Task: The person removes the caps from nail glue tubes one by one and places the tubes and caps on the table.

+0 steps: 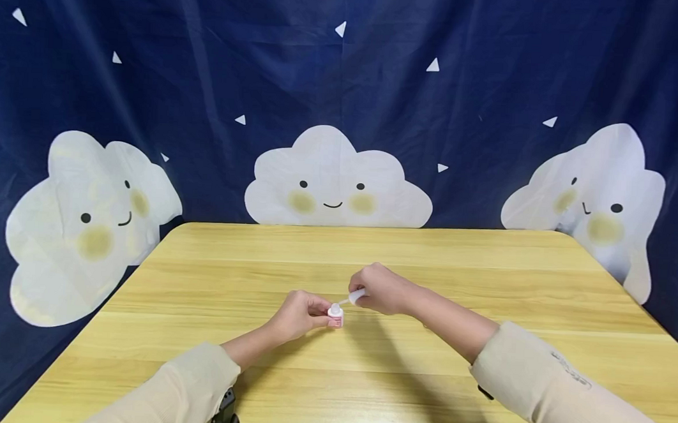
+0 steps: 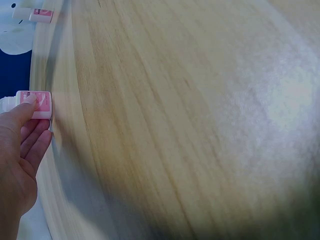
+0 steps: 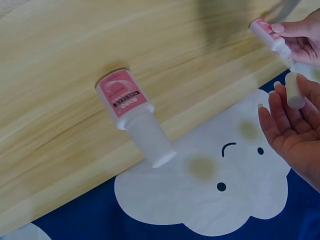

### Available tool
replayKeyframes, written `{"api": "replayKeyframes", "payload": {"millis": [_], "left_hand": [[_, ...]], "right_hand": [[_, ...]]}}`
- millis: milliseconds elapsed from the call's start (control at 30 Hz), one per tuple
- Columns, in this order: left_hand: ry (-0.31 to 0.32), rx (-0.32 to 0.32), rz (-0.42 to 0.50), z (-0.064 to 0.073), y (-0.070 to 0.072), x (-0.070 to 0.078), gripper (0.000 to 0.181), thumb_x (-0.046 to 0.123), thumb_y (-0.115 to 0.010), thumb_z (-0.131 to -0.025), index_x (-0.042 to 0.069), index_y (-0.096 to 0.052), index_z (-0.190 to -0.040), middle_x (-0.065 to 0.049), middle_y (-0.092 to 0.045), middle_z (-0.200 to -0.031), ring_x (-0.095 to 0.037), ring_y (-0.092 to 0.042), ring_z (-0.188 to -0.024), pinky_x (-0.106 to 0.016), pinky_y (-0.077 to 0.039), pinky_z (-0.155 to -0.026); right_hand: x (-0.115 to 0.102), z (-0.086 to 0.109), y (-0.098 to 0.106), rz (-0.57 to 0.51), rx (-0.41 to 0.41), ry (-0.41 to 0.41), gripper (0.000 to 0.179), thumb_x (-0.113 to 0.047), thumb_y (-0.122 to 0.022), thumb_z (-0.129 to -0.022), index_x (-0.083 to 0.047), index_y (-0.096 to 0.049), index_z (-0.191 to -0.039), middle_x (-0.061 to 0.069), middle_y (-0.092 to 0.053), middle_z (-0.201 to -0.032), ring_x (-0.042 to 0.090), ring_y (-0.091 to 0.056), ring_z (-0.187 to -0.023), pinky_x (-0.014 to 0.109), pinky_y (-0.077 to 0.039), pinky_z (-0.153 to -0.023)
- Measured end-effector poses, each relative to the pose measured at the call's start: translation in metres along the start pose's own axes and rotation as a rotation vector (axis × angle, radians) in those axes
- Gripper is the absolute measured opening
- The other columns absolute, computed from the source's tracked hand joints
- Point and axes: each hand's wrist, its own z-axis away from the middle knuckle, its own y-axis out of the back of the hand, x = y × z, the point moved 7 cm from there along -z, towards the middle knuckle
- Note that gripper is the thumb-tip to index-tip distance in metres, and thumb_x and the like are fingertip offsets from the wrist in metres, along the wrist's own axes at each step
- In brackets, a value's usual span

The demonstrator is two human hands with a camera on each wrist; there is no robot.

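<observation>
My left hand (image 1: 299, 314) pinches a small white bottle (image 1: 336, 319) with a pink label above the table, its neck uncapped. In the left wrist view the thumb lies across the label of this bottle (image 2: 44, 102). Close to its mouth, my right hand (image 1: 382, 289) grips a white cap (image 1: 357, 296) with a thin applicator stem pointing at the neck. The right wrist view shows the cap (image 3: 294, 91) between thumb and fingers. A second pink-labelled bottle (image 3: 125, 95), capped, stands on the table; I cannot make it out in the head view.
Both hands are over the middle of a light wood table (image 1: 227, 263). Behind its far edge hangs a dark blue curtain (image 1: 300, 75) printed with smiling clouds. A black device (image 1: 225, 415) sits by the left sleeve.
</observation>
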Motion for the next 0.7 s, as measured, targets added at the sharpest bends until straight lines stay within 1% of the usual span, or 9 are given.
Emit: {"api": "replayKeyframes", "payload": {"millis": [67, 133, 233, 333, 400, 500, 700], "left_hand": [[-0.003, 0.0, -0.001, 0.0, 0.0, 0.0, 0.017, 0.005, -0.074, -0.076, -0.007, -0.07, -0.089, -0.019, -0.071, -0.083, -0.025, -0.071, -0.076, -0.017, -0.056, -0.066], [-0.005, -0.002, -0.003, 0.0, 0.0, 0.0, 0.018, 0.005, -0.074, -0.076, -0.007, -0.07, -0.089, -0.018, -0.071, -0.083, -0.025, -0.071, -0.076, -0.017, -0.056, -0.066], [-0.004, 0.0, -0.005, 0.0, -0.001, -0.001, 0.018, 0.006, -0.074, -0.076, -0.006, -0.071, -0.089, -0.018, -0.072, -0.083, -0.024, -0.071, -0.076, -0.017, -0.056, -0.066], [-0.005, 0.004, -0.01, 0.0, 0.0, -0.001, 0.018, 0.007, -0.074, -0.077, -0.006, -0.071, -0.089, -0.017, -0.072, -0.084, -0.022, -0.071, -0.076, -0.017, -0.056, -0.066], [-0.002, 0.005, -0.009, -0.001, 0.0, -0.002, 0.017, 0.007, -0.074, -0.077, -0.005, -0.071, -0.089, -0.016, -0.072, -0.084, -0.02, -0.071, -0.076, -0.017, -0.056, -0.067], [-0.003, 0.004, -0.003, -0.001, 0.0, -0.002, 0.017, 0.007, -0.073, -0.078, -0.005, -0.071, -0.09, -0.016, -0.072, -0.084, -0.019, -0.071, -0.076, -0.018, -0.056, -0.068], [0.005, 0.006, 0.006, 0.001, 0.0, -0.003, 0.018, 0.007, -0.073, -0.077, -0.006, -0.071, -0.09, -0.017, -0.072, -0.085, -0.022, -0.071, -0.078, -0.018, -0.056, -0.069]], "right_hand": [[0.002, 0.002, -0.001, 0.001, 0.012, 0.007, 0.005, 0.004, -0.065, -0.08, -0.001, -0.067, -0.078, 0.003, -0.067, -0.073, 0.006, -0.052, -0.062, 0.015, -0.045, -0.058], [0.003, 0.004, -0.002, -0.014, 0.023, 0.009, 0.005, 0.005, -0.064, -0.081, 0.0, -0.066, -0.079, 0.003, -0.067, -0.073, 0.006, -0.051, -0.062, 0.015, -0.044, -0.058], [0.005, 0.006, -0.002, -0.022, 0.05, 0.03, 0.009, 0.007, -0.064, -0.08, 0.0, -0.064, -0.075, 0.001, -0.062, -0.068, 0.005, -0.044, -0.06, 0.014, -0.04, -0.056], [0.007, 0.009, -0.001, -0.018, 0.08, 0.039, 0.009, 0.007, -0.064, -0.08, -0.001, -0.064, -0.075, 0.001, -0.062, -0.068, 0.006, -0.045, -0.061, 0.015, -0.041, -0.057], [0.008, 0.011, -0.002, -0.016, 0.09, 0.033, 0.007, 0.006, -0.064, -0.08, -0.001, -0.065, -0.078, 0.001, -0.064, -0.071, 0.006, -0.049, -0.064, 0.016, -0.044, -0.059], [0.012, 0.013, -0.004, -0.038, 0.09, 0.0, 0.005, 0.004, -0.064, -0.082, 0.0, -0.066, -0.083, 0.003, -0.067, -0.077, 0.007, -0.053, -0.068, 0.017, -0.047, -0.062], [0.017, 0.017, -0.011, -0.109, 0.127, -0.04, 0.005, 0.002, -0.065, -0.082, 0.001, -0.065, -0.087, 0.005, -0.067, -0.08, 0.006, -0.055, -0.07, 0.016, -0.047, -0.062]]}}
